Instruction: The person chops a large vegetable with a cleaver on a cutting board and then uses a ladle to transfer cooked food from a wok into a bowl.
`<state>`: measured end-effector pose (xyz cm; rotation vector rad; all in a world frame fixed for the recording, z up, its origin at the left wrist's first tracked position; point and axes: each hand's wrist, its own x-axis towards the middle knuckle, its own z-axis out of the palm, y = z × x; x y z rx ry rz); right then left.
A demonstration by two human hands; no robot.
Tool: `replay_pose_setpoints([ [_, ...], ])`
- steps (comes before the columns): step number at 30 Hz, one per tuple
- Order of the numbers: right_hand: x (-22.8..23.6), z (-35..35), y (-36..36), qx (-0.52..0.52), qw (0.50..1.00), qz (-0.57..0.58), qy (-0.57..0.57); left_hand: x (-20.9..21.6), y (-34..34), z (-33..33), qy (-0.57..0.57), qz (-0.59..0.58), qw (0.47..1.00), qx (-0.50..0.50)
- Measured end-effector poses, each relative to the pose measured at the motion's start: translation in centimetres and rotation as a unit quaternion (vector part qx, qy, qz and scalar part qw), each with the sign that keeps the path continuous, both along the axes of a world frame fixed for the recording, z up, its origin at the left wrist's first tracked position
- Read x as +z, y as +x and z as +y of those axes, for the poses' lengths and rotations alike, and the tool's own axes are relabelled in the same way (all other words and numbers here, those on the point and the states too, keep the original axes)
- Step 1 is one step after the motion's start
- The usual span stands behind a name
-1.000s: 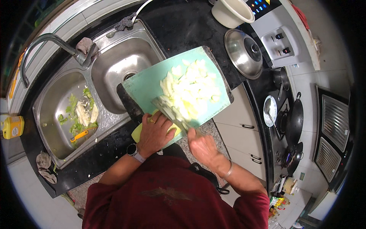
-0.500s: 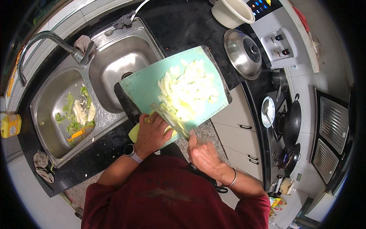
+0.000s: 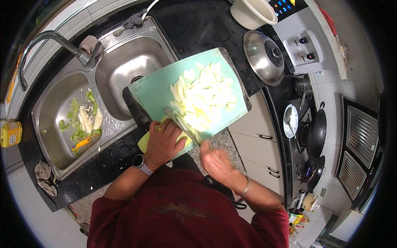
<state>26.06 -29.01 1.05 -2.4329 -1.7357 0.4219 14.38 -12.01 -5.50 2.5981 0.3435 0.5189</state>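
Observation:
A light green cutting board (image 3: 153, 89) lies at a slant over the counter edge and the sink's corner. Spread over it are many pale sliced vegetable pieces (image 3: 202, 93). My left hand (image 3: 164, 142) is closed on a peeled, pale green gourd-like vegetable (image 3: 143, 143) at the board's near edge, fingers bent over it. In my closed right hand (image 3: 217, 165) is the handle of a kitchen knife (image 3: 180, 125). The knife's blade runs up and left beside my left fingertips, against the vegetable, with slices along its far side. Motion blurs the right hand slightly.
A double steel sink (image 3: 124, 62) holds green peelings, pale scraps and an orange peeler (image 3: 81, 144) in its left basin. Beyond the board sit a domed pan lid (image 3: 262, 58) and a cream basin (image 3: 252, 14). On the right, a black wok (image 3: 317, 130) is on the stove.
My right hand and the knife handle have shifted slightly up and left. My left hand stays on the vegetable, almost in place.

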Motion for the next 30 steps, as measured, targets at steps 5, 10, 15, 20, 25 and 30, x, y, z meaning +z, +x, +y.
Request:
replay_pose_setpoints([
  [5, -2.8, 1.8, 0.7, -0.003, 0.999, -0.015, 0.045, 0.2, 0.1, 0.2, -0.001, -0.009, 1.000, -0.003],
  [10, 2.4, 0.1, -0.2, 0.011, 1.000, 0.025, 0.000, -0.3, -0.4, 0.0, 0.002, -0.003, 1.000, 0.009],
  [15, -2.7, 1.7, 0.4, -0.009, 1.000, -0.004, -0.001, 0.1, 0.0, 0.0, -0.007, -0.012, 1.000, -0.006],
  [20, 1.9, 0.9, 0.0, 0.010, 0.999, 0.025, 0.024, -0.2, -0.3, 0.1, 0.002, -0.008, 1.000, 0.008],
  [25, -0.7, 0.0, 0.4, 0.010, 0.999, 0.012, -0.030, -0.2, -0.2, 0.1, -0.009, -0.008, 1.000, 0.006],
  [30, -2.8, 1.0, 0.9, 0.078, 0.992, -0.075, 0.059, 0.1, -0.4, 0.3, -0.016, -0.012, 1.000, -0.003],
])
